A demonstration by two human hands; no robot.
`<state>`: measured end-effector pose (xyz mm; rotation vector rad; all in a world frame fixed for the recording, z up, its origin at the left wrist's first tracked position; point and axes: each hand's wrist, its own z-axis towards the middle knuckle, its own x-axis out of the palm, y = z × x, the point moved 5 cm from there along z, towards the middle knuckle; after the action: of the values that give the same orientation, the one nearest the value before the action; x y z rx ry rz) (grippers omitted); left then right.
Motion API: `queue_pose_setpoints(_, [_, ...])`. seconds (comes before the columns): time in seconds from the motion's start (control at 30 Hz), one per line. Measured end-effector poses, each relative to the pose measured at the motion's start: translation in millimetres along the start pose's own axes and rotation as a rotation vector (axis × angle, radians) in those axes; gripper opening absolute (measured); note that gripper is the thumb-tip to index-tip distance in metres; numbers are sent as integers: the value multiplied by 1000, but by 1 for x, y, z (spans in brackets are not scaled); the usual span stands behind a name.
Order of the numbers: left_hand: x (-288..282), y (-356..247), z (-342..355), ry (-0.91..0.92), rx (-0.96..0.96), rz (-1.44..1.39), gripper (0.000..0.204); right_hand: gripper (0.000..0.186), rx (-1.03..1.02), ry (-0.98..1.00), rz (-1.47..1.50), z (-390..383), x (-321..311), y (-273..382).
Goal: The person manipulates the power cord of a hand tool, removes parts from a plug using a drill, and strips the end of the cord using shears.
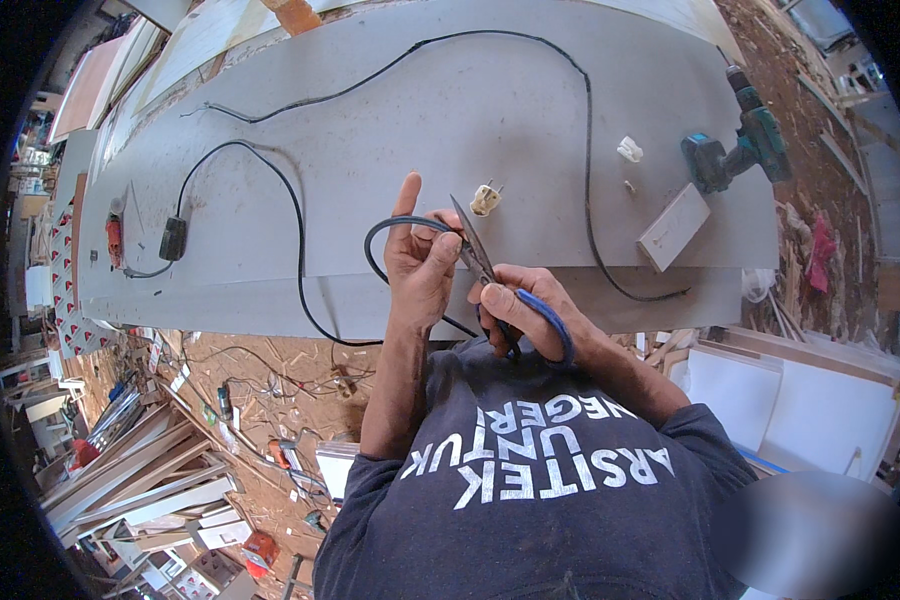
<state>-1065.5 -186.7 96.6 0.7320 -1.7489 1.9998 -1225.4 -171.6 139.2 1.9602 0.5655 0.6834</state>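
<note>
My left hand pinches a black cable between thumb and fingers, with the index finger raised. The cable loops out from that hand, and its end lies by the scissor blades. In my right hand are scissors with blue handles, their dark blades pointing up and leftward against the left fingertips. Whether the blades touch the cable is hard to tell. Just beyond them a cream two-pin plug lies on the grey table.
A second black cable curves across the table. On the right are a white plug part, a board offcut and a cordless drill. A black box-shaped connector and a red tool lie left. Wood scraps cover the floor.
</note>
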Motion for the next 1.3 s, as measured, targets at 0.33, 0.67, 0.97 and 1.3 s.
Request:
queue_pose_setpoints(0.33, [3,-2,0,-19,40,102,79,42,-14,7,-8,4,1,-3])
queue_pose_setpoints(0.67, [11,4,-4,2,-147,-230,78,34,-69,-19,-45,1,3,-2])
queue_pose_setpoints(0.97, [19,5,-13,8,-193,-243,83,40,-138,23,-28,-2,5,8])
queue_pose_setpoints(1.3, [19,2,-13,-25,-186,-283,82,6,-152,-16,-106,-1,8,0])
